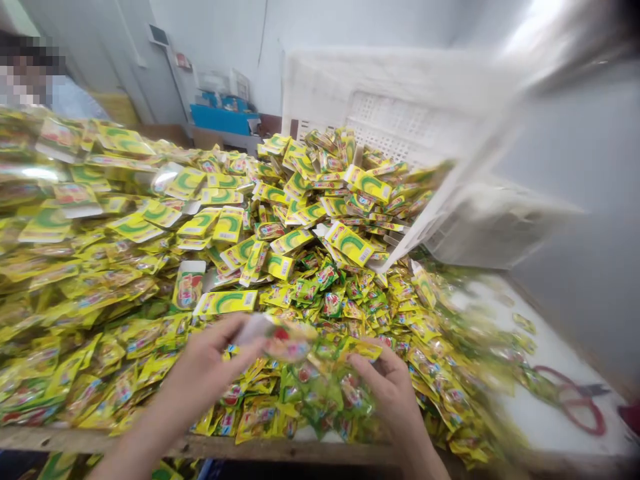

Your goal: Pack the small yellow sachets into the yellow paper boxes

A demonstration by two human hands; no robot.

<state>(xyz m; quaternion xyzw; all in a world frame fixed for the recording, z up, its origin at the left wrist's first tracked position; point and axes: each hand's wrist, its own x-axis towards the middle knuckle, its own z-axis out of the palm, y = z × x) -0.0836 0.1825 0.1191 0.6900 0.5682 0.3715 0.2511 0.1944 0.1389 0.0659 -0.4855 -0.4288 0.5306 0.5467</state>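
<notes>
My left hand (213, 363) is closed on a small printed carton (289, 343), its white end toward my fingers and a red picture on its face, blurred by motion. My right hand (387, 380) pinches a small yellow sachet (361, 349) between thumb and fingers, just right of the carton. Beneath and between both hands lie loose green and yellow sachets (325, 387). Beyond them rises a heap of yellow-and-green cartons (350, 243), some with white flaps showing.
A tipped white plastic crate (400, 123) stands behind the heap. Red-handled scissors (587, 413) lie on the white surface at the right. A wooden edge (75, 440) runs along the front. A blue box (225, 120) stands at the back; another person (75, 100) is far left.
</notes>
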